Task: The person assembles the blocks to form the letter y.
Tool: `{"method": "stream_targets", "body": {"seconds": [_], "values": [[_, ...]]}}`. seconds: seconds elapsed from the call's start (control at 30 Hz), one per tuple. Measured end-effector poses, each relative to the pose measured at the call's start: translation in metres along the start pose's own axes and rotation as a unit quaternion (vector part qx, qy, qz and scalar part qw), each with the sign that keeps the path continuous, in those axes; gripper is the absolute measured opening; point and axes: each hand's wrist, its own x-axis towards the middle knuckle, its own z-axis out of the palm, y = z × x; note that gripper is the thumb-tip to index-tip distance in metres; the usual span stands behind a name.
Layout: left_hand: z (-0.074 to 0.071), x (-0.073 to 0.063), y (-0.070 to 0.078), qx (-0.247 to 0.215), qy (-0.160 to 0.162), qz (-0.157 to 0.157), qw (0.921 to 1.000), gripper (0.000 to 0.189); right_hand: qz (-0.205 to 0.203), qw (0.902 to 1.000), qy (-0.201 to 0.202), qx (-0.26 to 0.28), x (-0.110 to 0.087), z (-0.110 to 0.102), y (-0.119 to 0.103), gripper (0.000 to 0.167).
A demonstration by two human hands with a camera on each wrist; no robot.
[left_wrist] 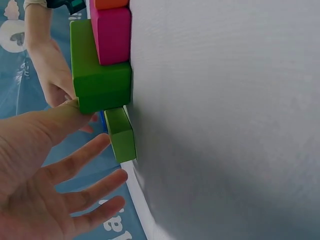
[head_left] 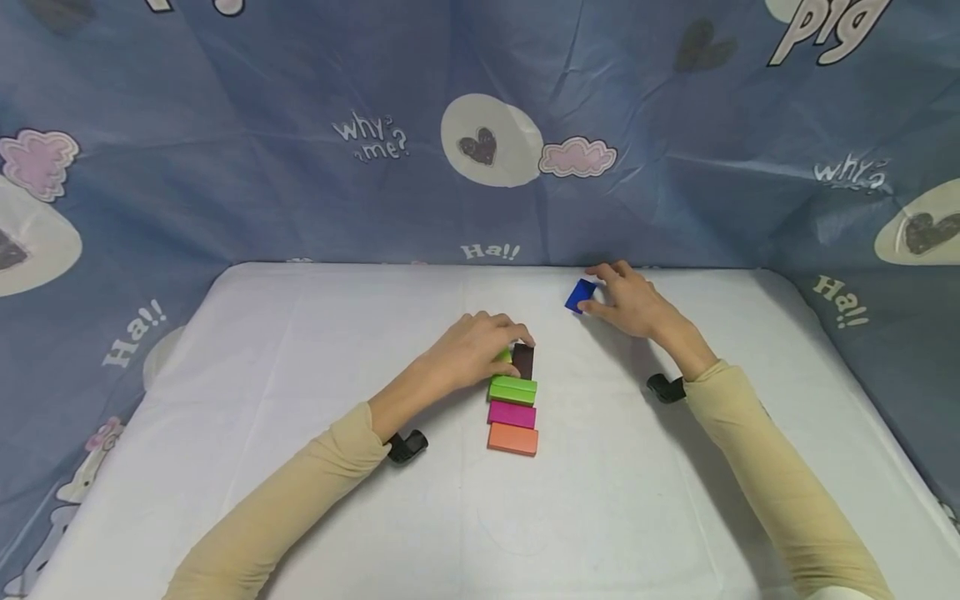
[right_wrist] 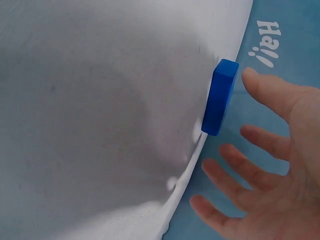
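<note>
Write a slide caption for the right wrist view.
Spread-fingered right hand beside a blue rectangular block, near the edge of a white cloth.

1. Left hand (left_wrist: 37,187): thumb meets green blocks (left_wrist: 104,80), fingers spread.
2. Light green block (left_wrist: 121,136) sits beside these.
3. Magenta block (left_wrist: 113,36) lies between green blocks and orange block (left_wrist: 111,4).
4. Right hand (left_wrist: 52,74) appears behind.

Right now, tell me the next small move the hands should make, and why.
Probably, the right hand should close on the blue block: in the right wrist view it is spread beside the block without gripping, and the block sits apart from the row of colored blocks at the left hand.
</note>
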Motion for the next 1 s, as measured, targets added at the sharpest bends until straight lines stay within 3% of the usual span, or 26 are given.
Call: {"method": "stream_targets", "body": {"seconds": [0.47,1.0], "values": [[-0.0017,-0.0081,0.0067,-0.005,-0.028,0.002,0.9996,0.051,-0.008,1.0,0.005,-0.004,-0.0023,-0.0021,-0.0013,0.066],[0.0002,-0.0045,0.0094,0.0,-0.029,0.001,0.9996,0.049,-0.026,0.9996,0.003,0.006,-0.0033,-0.0005,0.0012,0.061]]}}
